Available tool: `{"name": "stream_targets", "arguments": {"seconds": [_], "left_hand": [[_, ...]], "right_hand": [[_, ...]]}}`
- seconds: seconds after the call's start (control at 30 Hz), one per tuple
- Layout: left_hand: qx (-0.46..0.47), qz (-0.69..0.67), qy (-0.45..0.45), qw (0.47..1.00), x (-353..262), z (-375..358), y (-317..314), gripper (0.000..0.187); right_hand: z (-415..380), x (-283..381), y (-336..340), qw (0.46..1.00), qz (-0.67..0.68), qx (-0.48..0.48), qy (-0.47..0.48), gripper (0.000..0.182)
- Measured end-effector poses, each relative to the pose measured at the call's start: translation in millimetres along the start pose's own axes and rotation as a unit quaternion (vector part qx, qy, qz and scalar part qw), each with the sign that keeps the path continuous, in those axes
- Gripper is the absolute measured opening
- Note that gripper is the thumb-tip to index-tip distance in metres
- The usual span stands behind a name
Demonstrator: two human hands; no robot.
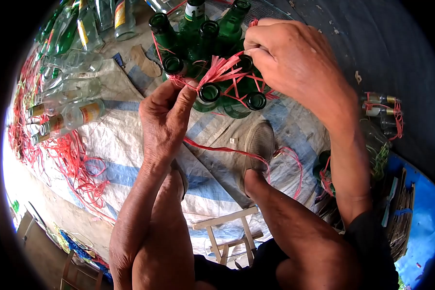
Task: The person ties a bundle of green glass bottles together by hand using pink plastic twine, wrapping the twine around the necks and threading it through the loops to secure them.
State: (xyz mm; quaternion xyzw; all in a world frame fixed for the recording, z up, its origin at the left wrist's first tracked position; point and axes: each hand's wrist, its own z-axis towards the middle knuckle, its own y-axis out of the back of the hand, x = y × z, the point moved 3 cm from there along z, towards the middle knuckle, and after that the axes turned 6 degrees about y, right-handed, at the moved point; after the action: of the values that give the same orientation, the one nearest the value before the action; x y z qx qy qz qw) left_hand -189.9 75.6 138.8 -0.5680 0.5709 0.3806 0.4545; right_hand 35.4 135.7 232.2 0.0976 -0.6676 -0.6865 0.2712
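A cluster of upright green glass bottles [232,21] stands in front of me, with red plastic twine [222,70] wound round and between their necks. My left hand [164,113] is closed at the near left side of the cluster, thumb and fingers pinching the twine beside two bottle mouths. Over the right side of the bottles, my right hand [295,63] is also closed, with twine pinched between thumb and forefinger. Its palm side is hidden. From below my left hand a loose tail of twine runs right, across my shoe [261,145].
Clear bottles [84,113] lie on their sides at left, beside a tangle of red twine [79,169]. More bottles [125,21] lie at upper left. A wooden stool [227,227] is between my legs. Small tied bottles [382,106] and stacked cardboard [401,212] are at right.
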Motion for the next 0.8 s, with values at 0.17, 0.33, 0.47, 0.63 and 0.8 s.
{"name": "stream_targets", "arguments": {"seconds": [0.17,0.33,0.47,0.63,0.8], "left_hand": [[-0.019,0.084,-0.016,0.996,-4.0,1.5,5.0,0.015],[-0.032,0.123,-0.003,0.992,-7.3,-1.2,16.6,0.016],[-0.052,0.169,-0.033,0.984,-14.9,-2.1,20.7,0.015],[-0.076,0.240,-0.077,0.965,-31.9,-4.2,23.0,0.014],[-0.091,0.292,-0.136,0.942,-45.8,-4.4,23.1,0.026]], "right_hand": [[8.1,3.9,5.2,0.998,0.051,0.019,0.020,0.012],[7.6,-0.2,5.2,0.999,0.031,0.028,0.007,0.015],[-2.0,-0.8,4.8,0.996,0.064,-0.042,0.043,0.014],[-48.8,25.3,17.1,0.983,0.165,-0.054,-0.057,0.013],[-77.6,43.8,-16.1,0.969,0.203,-0.111,-0.082,0.032]]}}
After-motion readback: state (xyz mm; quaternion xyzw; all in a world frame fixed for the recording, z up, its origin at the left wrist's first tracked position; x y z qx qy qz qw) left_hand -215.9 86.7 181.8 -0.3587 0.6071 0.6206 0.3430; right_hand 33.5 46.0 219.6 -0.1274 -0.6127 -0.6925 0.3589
